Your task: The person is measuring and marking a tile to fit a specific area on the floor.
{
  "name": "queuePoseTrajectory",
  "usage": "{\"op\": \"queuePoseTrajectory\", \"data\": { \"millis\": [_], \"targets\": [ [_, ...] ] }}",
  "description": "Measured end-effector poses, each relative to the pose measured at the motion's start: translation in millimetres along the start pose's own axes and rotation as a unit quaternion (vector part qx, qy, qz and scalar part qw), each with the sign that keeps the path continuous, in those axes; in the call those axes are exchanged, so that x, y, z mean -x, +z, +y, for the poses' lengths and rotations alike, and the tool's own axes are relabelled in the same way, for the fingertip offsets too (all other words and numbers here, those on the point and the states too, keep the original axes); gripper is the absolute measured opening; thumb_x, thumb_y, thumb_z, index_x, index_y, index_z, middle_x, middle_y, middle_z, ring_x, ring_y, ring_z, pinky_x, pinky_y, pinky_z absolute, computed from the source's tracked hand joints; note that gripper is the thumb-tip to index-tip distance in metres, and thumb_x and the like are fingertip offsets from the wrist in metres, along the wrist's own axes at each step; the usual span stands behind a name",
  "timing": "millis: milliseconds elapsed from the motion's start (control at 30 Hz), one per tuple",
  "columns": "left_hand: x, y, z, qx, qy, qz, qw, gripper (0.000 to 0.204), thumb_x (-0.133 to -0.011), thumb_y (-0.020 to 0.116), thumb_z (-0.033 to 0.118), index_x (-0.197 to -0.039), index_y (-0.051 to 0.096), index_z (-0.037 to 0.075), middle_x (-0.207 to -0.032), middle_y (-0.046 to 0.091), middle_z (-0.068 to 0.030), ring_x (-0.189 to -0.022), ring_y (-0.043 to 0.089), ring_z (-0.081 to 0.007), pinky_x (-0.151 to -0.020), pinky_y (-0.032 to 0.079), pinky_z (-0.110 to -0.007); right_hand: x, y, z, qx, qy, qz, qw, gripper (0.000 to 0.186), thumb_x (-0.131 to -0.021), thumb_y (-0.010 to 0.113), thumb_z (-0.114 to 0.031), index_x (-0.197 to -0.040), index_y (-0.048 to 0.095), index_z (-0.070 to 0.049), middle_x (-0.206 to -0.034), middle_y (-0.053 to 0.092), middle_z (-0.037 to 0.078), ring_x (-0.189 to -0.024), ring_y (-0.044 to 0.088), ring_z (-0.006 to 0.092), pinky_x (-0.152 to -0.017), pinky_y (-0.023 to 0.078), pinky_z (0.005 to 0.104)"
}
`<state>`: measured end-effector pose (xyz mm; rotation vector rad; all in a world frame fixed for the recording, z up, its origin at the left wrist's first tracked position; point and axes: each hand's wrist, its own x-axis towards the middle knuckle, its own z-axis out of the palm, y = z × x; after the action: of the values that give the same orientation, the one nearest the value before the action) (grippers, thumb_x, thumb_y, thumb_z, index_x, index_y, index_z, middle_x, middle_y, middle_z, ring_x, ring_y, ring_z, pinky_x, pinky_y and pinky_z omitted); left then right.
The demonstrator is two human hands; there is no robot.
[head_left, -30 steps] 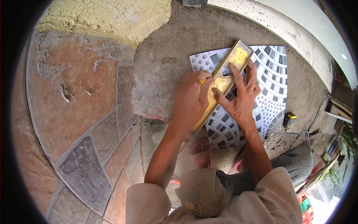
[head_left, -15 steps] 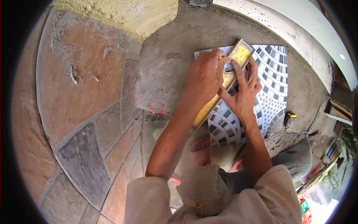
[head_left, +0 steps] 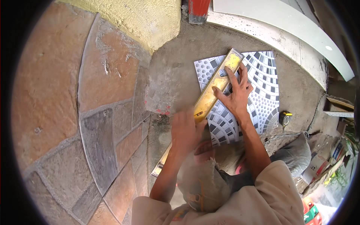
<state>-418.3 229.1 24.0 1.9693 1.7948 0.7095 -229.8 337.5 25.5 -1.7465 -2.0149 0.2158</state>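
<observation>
A long, worn yellow spirit level [head_left: 210, 98] lies slanted across a patterned grey-and-white tile [head_left: 264, 80]. My right hand [head_left: 237, 93] holds the level down on the tile. Its thumb and index finger rest on the level's face, while the other fingers bend at the right edge. Motion smears my left hand [head_left: 183, 131] at the level's lower half. Its fingers are too blurred to tell whether they grip anything. The level's near end shows beyond my left forearm.
A yellow-and-black tape measure [head_left: 286, 118] lies right of the tile on the concrete floor [head_left: 168, 75]. Stone paving [head_left: 108, 82] spans the left. Behind stand a rough yellow wall [head_left: 150, 22], a red post [head_left: 198, 11] and a white curved ledge [head_left: 262, 33]. My foot is close to the tile's near edge.
My left hand has moved from the level's far end down toward me; the small orange stick it held no longer shows. The right hand stays on the level, which lies at a similar slant.
</observation>
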Motion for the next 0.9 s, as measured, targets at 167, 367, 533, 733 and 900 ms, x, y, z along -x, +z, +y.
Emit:
{"op": "queuePoseTrajectory", "data": {
  "millis": [167, 367, 533, 733, 900],
  "targets": [
    [28.9, -22.2, 30.8, 0.001, -0.091, -0.020, 0.996, 0.052, -0.077, 0.073, 0.032, -0.114, 0.053, 0.000, -0.105, 0.057, -0.0198, -0.097, 0.058, -0.0382, -0.080, 0.049, -0.047, 21.8, -23.4, -5.4, -0.077, -0.005, 0.002, 0.997, 0.077, -0.074, 0.077, -0.047, -0.141, 0.050, -0.021, -0.154, 0.023, 0.019, -0.138, 0.036, 0.0324, -0.101, 0.024, 0.0501],
    [149.9, -49.2, 30.5, 0.007, -0.184, 0.030, 0.983, 0.053, -0.075, 0.073, 0.032, -0.114, 0.050, 0.003, -0.099, 0.058, -0.0192, -0.093, 0.059, -0.0399, -0.075, 0.050, -0.050, 12.6, -96.0, 49.0, -0.106, 0.085, 0.178, 0.975, 0.074, -0.093, 0.059, -0.048, -0.147, 0.035, -0.004, -0.137, 0.048, 0.027, -0.128, 0.045, 0.0420, -0.104, 0.035, 0.0553],
    [259.2, -49.3, 19.9, 0.007, -0.276, -0.013, 0.961, 0.051, -0.074, 0.072, 0.031, -0.104, 0.044, 0.000, -0.095, 0.055, -0.0222, -0.087, 0.058, -0.0439, -0.072, 0.049, -0.051, 3.7, -145.4, 125.2, 0.035, 0.165, 0.151, 0.974, 0.070, -0.089, 0.063, -0.048, -0.137, 0.047, 0.001, -0.127, 0.053, 0.027, -0.119, 0.051, 0.0431, -0.099, 0.040, 0.0533],
    [338.2, -1.1, 29.6, 0.042, -0.316, -0.049, 0.947, 0.049, -0.075, 0.071, 0.026, -0.104, 0.042, 0.000, -0.101, 0.052, -0.0242, -0.092, 0.056, -0.0453, -0.080, 0.048, -0.052, 49.7, -148.1, 167.9, 0.052, 0.241, 0.105, 0.963, 0.066, -0.086, 0.065, -0.050, -0.123, 0.057, 0.004, -0.124, 0.053, 0.028, -0.117, 0.050, 0.0451, -0.097, 0.042, 0.0537],
    [387.2, 85.1, -0.6, 0.201, -0.431, -0.049, 0.878, 0.055, -0.075, 0.073, 0.020, -0.113, 0.039, 0.000, -0.111, 0.051, -0.0262, -0.107, 0.052, -0.0460, -0.089, 0.046, -0.050, 50.1, -162.9, 161.6, 0.060, 0.306, 0.060, 0.948, 0.065, -0.085, 0.065, -0.051, -0.125, 0.056, 0.000, -0.128, 0.047, 0.022, -0.121, 0.043, 0.0416, -0.092, 0.041, 0.0614]
  ]
}}
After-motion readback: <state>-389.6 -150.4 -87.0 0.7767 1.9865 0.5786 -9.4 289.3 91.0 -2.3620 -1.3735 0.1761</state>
